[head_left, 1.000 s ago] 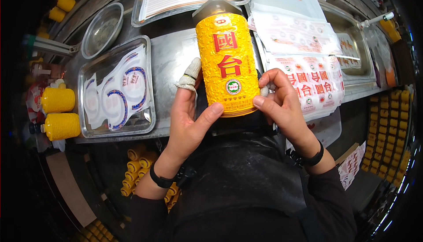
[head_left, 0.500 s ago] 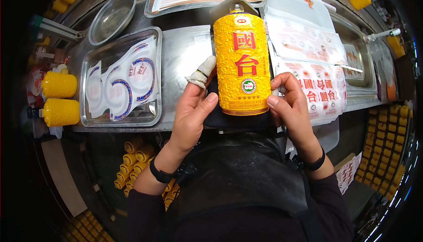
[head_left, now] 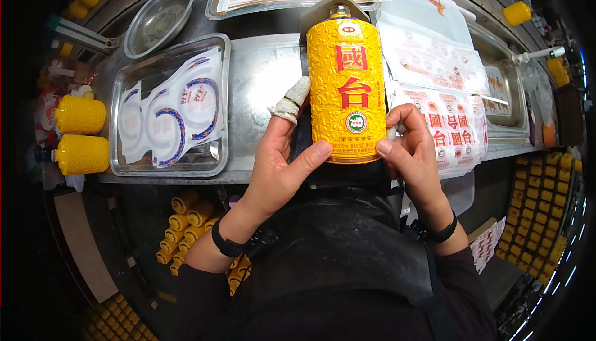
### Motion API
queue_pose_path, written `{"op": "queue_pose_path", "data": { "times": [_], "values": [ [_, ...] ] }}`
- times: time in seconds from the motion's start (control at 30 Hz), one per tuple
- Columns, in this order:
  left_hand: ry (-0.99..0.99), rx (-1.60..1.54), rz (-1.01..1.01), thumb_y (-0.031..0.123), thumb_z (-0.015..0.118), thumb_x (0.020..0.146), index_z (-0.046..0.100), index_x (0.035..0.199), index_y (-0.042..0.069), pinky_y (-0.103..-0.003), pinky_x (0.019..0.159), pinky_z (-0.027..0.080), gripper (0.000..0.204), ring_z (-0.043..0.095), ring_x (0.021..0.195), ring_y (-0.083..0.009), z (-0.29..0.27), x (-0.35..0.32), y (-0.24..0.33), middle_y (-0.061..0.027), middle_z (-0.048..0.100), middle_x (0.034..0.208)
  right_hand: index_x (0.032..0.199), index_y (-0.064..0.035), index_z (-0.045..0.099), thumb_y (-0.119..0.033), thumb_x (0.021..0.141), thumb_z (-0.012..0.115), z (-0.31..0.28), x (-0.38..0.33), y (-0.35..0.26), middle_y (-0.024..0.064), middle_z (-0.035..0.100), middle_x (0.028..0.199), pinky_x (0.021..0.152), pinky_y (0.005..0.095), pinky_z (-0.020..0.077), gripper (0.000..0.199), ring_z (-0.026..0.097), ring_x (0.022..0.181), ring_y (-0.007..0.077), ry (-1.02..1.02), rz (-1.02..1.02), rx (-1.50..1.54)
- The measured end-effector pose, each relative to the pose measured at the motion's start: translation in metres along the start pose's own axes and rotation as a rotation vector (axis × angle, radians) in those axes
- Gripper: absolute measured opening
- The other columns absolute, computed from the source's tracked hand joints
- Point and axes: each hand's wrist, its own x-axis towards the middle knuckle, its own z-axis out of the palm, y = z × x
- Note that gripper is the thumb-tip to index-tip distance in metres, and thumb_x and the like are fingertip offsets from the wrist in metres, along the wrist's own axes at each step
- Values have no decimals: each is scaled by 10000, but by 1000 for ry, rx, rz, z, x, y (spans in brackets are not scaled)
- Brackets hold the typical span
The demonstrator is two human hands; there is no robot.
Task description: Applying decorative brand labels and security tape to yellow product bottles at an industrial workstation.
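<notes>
A yellow embossed bottle point(head_left: 329, 102) with red characters and a small round green emblem lies in front of me, its clear neck pointing away against a grey metal rest point(head_left: 316, 13). My left hand point(head_left: 282, 154) is open along the bottle's left side. Its thumb tip touches the lower front, and a white cloth cover sits on the stretched index finger. At the lower right corner, my right hand point(head_left: 415, 148) is closed, thumb against the bottle's edge and index finger curled beside it. Part of a pale finger cover shows there; the other fingers are partly hidden.
To the left are a metal tray point(head_left: 227, 102) of curved blue-patterned labels, a round bowl point(head_left: 158, 24) and yellow bottles point(head_left: 81, 114). Sheets of red-printed labels point(head_left: 456, 127) lie right, beside a metal basin point(head_left: 521, 114). A tray point(head_left: 214, 13) of striped strips stands behind.
My left thumb has moved right onto the bottle's lower front. The right hand keeps nearly the same place at the corner. The whole view has shifted slightly.
</notes>
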Motion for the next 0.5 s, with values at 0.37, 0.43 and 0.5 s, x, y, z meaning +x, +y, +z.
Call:
{"op": "queue_pose_path", "data": {
  "times": [0.37,0.43,0.5],
  "values": [
    [0,45,1,101,666,876,260,1467,-45,-369,1160,189,732,304,1399,-247,0,-1,0,-161,344,1487,1038,-60,433,-51,838,666,1,-1,0,-5,537,856,548,138,365,306,474,616,-9,20,-15,24],
    [-2,51,-14,99,662,876,252,1470,-43,-368,1161,187,736,304,1398,-247,0,-1,2,-161,342,1487,1022,-57,451,-65,841,663,-5,0,2,2,543,835,529,144,369,279,475,587,-2,27,-20,3],
    [-7,53,-19,104,668,871,250,1470,-45,-367,1160,187,745,304,1397,-248,0,0,5,-161,343,1485,972,-47,508,-128,861,644,-16,4,3,23,556,775,471,171,367,194,465,502,28,17,112,83]
  ]
}}
